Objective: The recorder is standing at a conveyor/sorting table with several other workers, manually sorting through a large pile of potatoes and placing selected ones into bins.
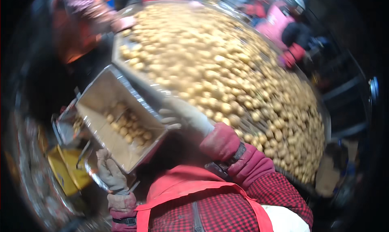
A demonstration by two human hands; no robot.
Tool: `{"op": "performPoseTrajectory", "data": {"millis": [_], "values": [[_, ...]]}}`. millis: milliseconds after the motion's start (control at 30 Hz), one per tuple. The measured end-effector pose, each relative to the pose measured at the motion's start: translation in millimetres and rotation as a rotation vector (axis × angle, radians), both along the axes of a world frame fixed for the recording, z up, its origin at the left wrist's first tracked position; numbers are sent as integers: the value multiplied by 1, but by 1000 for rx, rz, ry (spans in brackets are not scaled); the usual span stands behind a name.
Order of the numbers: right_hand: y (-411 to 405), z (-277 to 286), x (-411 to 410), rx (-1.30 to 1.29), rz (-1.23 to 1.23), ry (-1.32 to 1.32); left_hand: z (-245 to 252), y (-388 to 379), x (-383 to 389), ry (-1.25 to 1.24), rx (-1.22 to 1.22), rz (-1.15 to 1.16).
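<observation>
A cardboard box (100,95) with a brown inside and shiny, tape-like edges is tilted before me, with several round yellow-brown potatoes (129,128) gathered at its bottom. My left hand (112,172), in a pale glove, grips the box's rim on the near left side. On the opposite side my gloved right hand (182,116) has its fingers against the box's rim; motion blurs it. Beyond the right hand spreads a large rimmed table (127,66) heaped with potatoes (212,68).
At upper left a co-worker's gloved hand (124,23) reaches the table's rim. Another person in pink (275,25) stands across the heap. A yellow crate (62,171) lies at lower left, near a metal-edged tray (65,130) holding some produce. Brown cardboard (328,177) sits at right.
</observation>
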State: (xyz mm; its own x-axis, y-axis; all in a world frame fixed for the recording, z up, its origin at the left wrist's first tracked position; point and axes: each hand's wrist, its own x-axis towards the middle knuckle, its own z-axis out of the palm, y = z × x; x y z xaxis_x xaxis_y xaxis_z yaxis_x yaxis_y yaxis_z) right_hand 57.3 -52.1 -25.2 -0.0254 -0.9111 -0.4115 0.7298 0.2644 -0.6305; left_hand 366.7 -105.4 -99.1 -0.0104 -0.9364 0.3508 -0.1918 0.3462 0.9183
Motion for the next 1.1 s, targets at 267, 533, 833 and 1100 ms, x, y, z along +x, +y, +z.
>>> {"op": "performPoseTrajectory", "data": {"millis": [267, 533, 833, 1100], "values": [[120, -26, -50, 357, -548, 951, 46, -43, -167, -261, -417, -796], [251, 8, -32, 612, -692, 1345, 32, -78, -257, -441, -636, -830], [252, -15, -56, 1046, -62, 1713, 7, -84, -272, -713, -546, -683], [141, -5, -53, 555, -156, 1733, 6, -75, -272, -649, -551, -662]]}}
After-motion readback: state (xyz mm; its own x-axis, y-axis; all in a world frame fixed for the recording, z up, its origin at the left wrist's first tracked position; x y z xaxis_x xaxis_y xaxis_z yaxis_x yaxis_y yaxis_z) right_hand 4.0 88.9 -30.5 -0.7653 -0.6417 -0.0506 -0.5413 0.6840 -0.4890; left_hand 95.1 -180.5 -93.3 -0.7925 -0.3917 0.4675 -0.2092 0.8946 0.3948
